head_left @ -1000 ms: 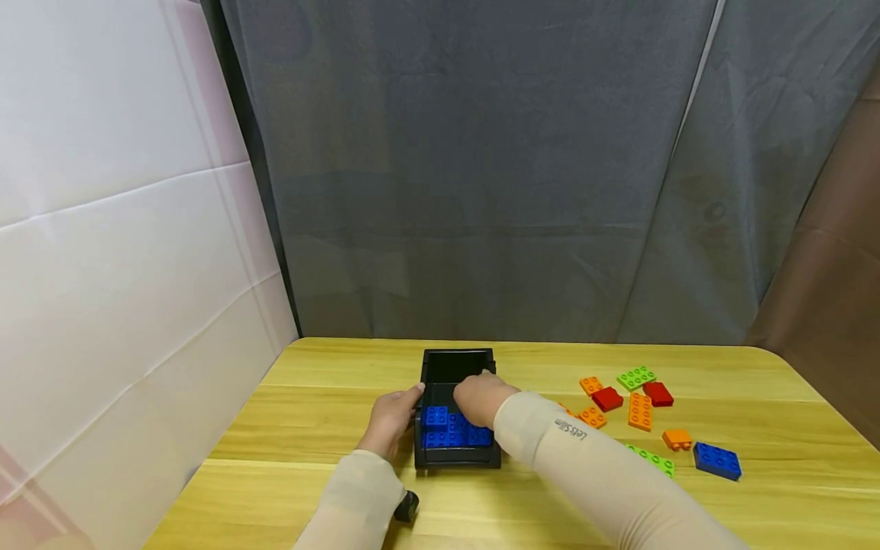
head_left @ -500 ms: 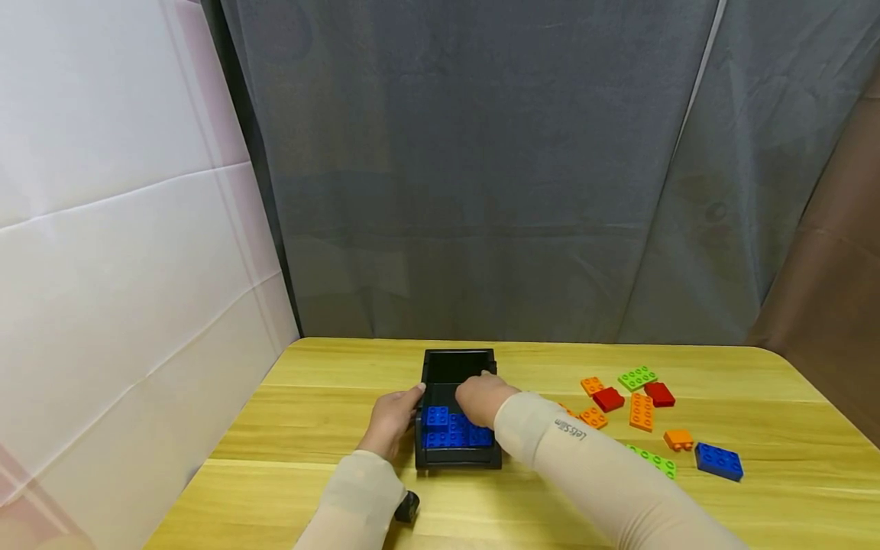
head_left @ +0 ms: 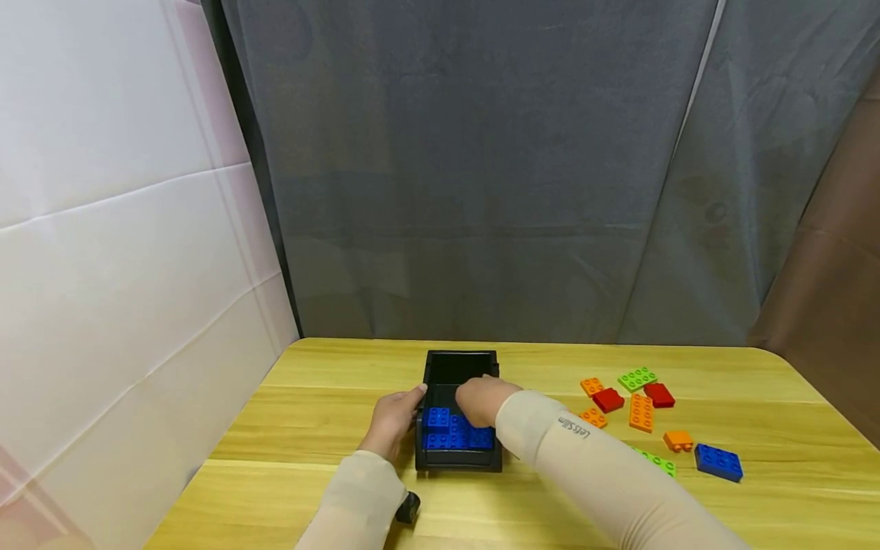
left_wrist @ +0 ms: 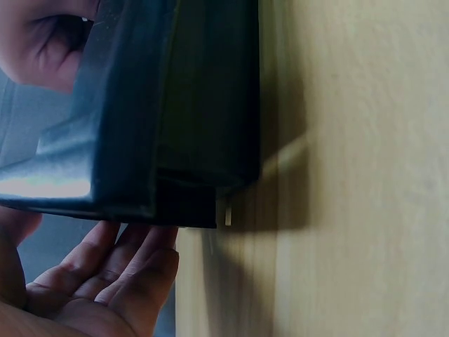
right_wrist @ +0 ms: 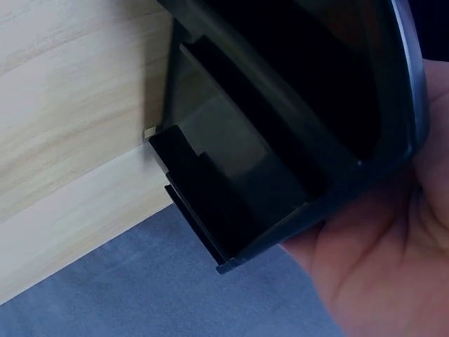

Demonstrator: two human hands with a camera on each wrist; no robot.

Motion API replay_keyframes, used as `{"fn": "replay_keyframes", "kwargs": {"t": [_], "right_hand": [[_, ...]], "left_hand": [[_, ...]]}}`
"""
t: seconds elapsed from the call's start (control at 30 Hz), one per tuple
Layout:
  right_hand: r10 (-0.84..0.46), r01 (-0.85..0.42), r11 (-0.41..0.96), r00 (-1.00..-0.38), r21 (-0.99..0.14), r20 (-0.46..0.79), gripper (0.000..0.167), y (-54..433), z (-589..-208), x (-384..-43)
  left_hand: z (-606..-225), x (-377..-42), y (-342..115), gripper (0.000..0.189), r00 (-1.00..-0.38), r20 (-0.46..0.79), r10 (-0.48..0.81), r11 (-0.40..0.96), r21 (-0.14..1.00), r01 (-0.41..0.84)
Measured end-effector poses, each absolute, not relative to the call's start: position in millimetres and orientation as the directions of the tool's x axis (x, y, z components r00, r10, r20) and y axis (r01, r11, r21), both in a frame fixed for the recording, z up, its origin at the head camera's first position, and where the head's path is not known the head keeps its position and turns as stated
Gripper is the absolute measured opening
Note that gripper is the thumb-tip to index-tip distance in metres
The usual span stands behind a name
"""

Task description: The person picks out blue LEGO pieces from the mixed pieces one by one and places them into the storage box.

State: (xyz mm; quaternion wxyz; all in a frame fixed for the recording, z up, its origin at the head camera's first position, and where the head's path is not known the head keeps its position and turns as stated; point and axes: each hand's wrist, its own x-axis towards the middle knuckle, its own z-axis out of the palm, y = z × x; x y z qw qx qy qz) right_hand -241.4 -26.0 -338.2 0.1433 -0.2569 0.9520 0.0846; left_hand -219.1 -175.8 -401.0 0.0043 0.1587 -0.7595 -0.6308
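A black bin [head_left: 458, 460] with a sloped open front stands on the table, holding blue toy bricks [head_left: 438, 419] in its near part. My left hand [head_left: 390, 422] holds the bin's left side. In the left wrist view its fingers [left_wrist: 144, 270] lie against the outer wall, thumb near the rim. My right hand [head_left: 480, 401] reaches over the bin's right rim with fingers bent down inside. In the right wrist view the palm [right_wrist: 379, 267] shows beside the bin [right_wrist: 238, 133], the fingertips hidden by it; I cannot tell whether they grip a brick.
Loose bricks lie on the table [head_left: 296, 435] to the right: several orange [head_left: 641, 412], two red [head_left: 608, 399], two green [head_left: 637, 378] and a larger blue brick [head_left: 718, 462]. A black device [head_left: 409, 508] sits at my left wrist. Grey cloth [head_left: 454, 168] hangs behind the table.
Both hands stay almost still at the bin. My right sleeve has shifted slightly rightward and now covers an orange brick edge that showed beside it before.
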Motion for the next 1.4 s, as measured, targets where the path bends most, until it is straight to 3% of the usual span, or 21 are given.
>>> {"fn": "replay_keyframes", "kwargs": {"t": [0.4, 0.63, 1.0, 1.4], "right_hand": [[-0.491, -0.528, 0.846, -0.824, 0.07, -0.281, 0.021, -24, -342, -243], [-0.562, -0.575, 0.818, -0.806, 0.017, -0.186, 0.033, -14, -346, -242], [-0.653, -0.653, 0.757, -0.757, -0.025, 0.017, 0.037, 12, -345, -237], [-0.566, -0.594, 0.782, -0.804, -0.19, 0.185, 0.047, 55, -332, -230]], "left_hand": [[-401, -221, -174, 0.048, -0.949, -0.187, -0.254, 0.158, 0.96, -0.231], [-400, -221, -175, 0.049, -0.948, -0.184, -0.258, 0.168, 0.958, -0.232], [-400, -221, -181, 0.049, -0.951, -0.165, -0.263, 0.168, 0.962, -0.214], [-398, -222, -184, 0.049, -0.948, -0.178, -0.263, 0.153, 0.963, -0.223]]}}
